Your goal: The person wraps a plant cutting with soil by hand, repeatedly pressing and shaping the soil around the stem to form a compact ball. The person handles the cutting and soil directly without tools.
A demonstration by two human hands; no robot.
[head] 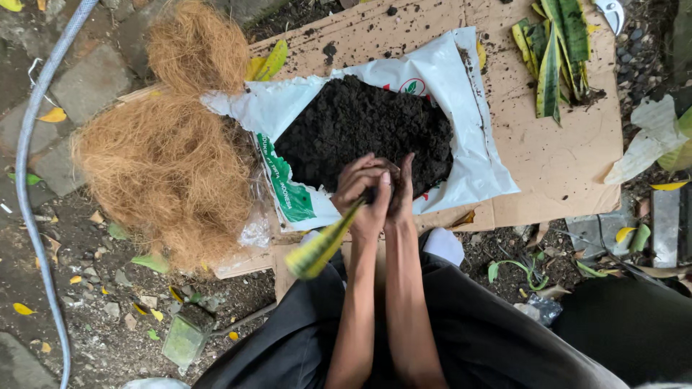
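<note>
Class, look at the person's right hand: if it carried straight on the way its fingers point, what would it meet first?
The right hand points away from the body, toward the dark soil heap on the opened white bag. It would probably meet the soil first; its fingertips seem already at the heap's edge, though depth is unclear.

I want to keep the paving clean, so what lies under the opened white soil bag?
A flat cardboard sheet lies under the white bag, soil crumbs scattered on it. What is beneath the cardboard is covered.

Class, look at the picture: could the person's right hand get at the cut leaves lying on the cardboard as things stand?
Probably not at once: the right hand is pressed against the left hand around a leaf; the cut leaves lie well beyond the soil.
</note>
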